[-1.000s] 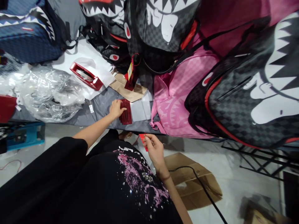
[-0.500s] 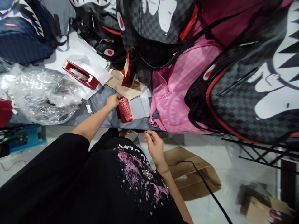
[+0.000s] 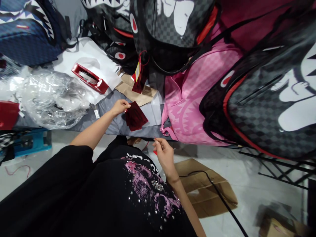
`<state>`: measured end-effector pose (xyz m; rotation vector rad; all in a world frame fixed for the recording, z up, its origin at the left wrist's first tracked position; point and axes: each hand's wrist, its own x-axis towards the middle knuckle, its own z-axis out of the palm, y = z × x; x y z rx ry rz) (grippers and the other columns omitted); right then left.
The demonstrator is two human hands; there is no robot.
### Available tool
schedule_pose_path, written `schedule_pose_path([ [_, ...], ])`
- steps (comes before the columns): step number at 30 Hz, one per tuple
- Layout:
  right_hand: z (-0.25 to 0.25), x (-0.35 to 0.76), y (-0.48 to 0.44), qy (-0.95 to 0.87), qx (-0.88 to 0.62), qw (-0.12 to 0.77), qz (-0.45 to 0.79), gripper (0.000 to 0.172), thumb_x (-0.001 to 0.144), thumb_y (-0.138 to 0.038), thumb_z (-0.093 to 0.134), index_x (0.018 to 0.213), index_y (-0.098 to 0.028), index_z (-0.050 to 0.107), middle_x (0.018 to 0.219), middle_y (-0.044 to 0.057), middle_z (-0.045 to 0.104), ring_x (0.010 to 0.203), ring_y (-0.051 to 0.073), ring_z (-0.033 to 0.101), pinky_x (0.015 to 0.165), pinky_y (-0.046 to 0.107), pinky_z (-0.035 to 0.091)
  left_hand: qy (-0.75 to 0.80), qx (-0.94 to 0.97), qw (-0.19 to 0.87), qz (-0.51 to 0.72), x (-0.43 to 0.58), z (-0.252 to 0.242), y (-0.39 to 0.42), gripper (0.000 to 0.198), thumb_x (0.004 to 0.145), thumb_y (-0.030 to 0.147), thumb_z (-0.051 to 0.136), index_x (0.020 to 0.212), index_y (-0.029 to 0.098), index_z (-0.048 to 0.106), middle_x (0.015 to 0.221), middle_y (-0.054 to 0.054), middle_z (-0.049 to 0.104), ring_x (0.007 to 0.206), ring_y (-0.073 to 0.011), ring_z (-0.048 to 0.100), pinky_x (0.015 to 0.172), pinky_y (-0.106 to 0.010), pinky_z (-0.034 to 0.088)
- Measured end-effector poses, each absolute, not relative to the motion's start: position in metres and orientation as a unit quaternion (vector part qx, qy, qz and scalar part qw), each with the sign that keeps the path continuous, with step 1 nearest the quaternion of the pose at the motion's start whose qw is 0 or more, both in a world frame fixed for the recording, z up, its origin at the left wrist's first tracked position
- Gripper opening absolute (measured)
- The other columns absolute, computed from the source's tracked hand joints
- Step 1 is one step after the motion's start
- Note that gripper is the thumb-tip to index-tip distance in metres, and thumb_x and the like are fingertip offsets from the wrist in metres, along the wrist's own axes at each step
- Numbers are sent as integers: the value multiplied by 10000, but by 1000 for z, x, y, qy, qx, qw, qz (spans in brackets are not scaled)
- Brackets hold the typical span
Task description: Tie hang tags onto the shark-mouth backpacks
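Left hand: (image 3: 120, 107) over the worktop (image 3: 117, 127), thumb and fingertips pinching the top-left edge of the dark red cards (image 3: 135, 118).
Dark red cards: near the worktop's front edge, slightly fanned, overlapping the pale sheet (image 3: 154, 113); exact count unclear.
Right hand: (image 3: 164, 152) just off the worktop's front edge, in front of the torso; grip closed on a small red tag (image 3: 155, 152), mostly hidden by the fingers, thin red tip poking up above them.
Behind cards: brown paper (image 3: 123, 88), with a dark red hang tag (image 3: 141, 80) over it.
Left of cards: red tape dispenser (image 3: 100, 87) on white paper (image 3: 85, 49); clear plastic bags (image 3: 53, 98) further left.
Right of cards: pink backpack (image 3: 197, 115), then a black checkered backpack (image 3: 256, 108) beside it.
Floor: flattened brown cardboard (image 3: 209, 194), black cable across it.
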<state>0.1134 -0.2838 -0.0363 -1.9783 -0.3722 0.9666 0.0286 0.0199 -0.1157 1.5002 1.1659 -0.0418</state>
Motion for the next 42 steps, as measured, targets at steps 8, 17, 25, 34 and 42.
schedule_pose_path([
  [8,-2,143,-275,-63,-745,548,376,332,784,-468,699,940,-175,684,1036,92,726,445,63,483,420,224,403,367,556,744,-36,36,-36,-28,146,800,253,732,817,130,653,467,9,554,371,-73,451,391,-174,280],
  [17,28,130,-272,-281,-815,432,266,242,903,-364,576,921,-194,747,872,74,745,735,200,689,663,312,546,366,576,730,39,47,-4,-67,449,758,220,755,1181,141,626,1086,-123,672,789,-166,670,650,-258,534],
  [25,24,93,-270,-470,-834,251,142,323,957,-217,426,1046,-189,735,1251,123,681,804,222,713,736,337,532,391,392,820,145,53,19,-127,820,753,208,764,1468,263,365,1461,-125,495,1307,-269,544,1090,-401,463],
  [34,63,100,-278,-256,-768,504,301,206,945,-352,545,992,-202,679,898,54,754,528,128,630,550,280,536,383,250,877,144,63,27,-108,249,763,212,712,982,117,642,1022,-146,743,1036,-309,704,1002,-518,533],
  [42,72,118,-291,-107,-766,546,321,285,888,-369,584,1073,-154,609,656,-18,656,364,52,451,356,183,340,423,153,889,82,63,31,-110,343,772,145,444,993,37,682,949,-192,748,1066,-311,694,1027,-502,521],
])
